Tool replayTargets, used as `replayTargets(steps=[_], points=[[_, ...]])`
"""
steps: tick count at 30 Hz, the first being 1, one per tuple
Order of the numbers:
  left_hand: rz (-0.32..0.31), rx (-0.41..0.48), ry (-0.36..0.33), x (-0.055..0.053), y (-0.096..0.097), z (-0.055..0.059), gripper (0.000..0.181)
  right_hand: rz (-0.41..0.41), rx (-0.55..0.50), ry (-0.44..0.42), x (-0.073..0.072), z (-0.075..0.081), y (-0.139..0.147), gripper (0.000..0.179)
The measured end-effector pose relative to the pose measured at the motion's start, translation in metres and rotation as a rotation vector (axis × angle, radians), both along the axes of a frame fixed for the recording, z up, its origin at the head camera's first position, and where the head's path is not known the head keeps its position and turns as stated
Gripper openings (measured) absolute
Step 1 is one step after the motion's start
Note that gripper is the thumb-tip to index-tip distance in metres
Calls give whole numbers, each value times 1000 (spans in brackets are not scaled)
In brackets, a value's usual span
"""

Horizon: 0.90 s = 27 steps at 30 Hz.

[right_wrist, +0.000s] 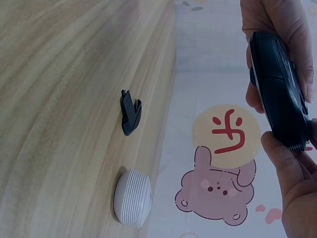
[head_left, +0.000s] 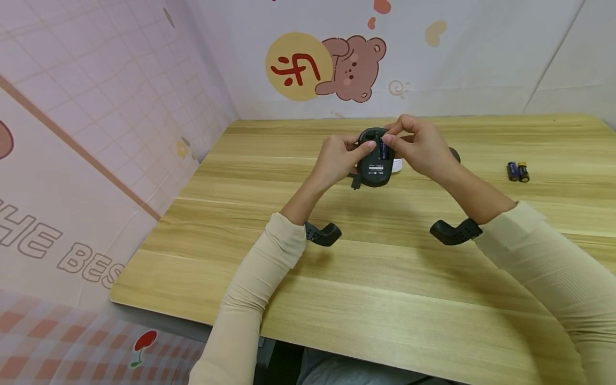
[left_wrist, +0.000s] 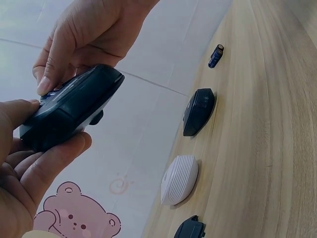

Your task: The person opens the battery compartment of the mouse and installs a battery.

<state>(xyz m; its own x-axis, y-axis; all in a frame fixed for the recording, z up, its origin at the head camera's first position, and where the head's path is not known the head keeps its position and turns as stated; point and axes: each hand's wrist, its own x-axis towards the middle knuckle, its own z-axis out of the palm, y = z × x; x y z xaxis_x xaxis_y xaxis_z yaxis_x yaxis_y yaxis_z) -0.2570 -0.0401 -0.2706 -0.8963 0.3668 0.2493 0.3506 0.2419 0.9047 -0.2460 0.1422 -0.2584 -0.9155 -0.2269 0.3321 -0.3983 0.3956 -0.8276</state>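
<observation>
Holding the upturned black mouse [head_left: 375,160] above the table [head_left: 385,278], the left hand [head_left: 337,159] grips its body while the right hand [head_left: 420,145] pinches a battery [head_left: 383,149] into the open compartment; the battery cover [right_wrist: 131,113] lies unfitted, two batteries [head_left: 517,171] well apart.

I hold a black mouse [head_left: 374,158] over my light wood-grain table [head_left: 337,278]; my sleeves [head_left: 250,299] are cream.

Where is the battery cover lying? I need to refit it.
In the right wrist view the black battery cover lies on the wooden table, beside the white mouse, below the raised hands.
</observation>
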Motion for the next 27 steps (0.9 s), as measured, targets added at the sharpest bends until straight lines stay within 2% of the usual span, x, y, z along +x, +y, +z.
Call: replayTargets(steps=[10,17,27], points=[[-3,-3,-16,-1,-1,0,32,14,10,1,0,1,-1,12],[-17,9,31,1,-2,0,31,8,14,14,0,0,-2,9],[-20,4,25,0,1,-1,31,-22,22,-2,0,-1,0,11]])
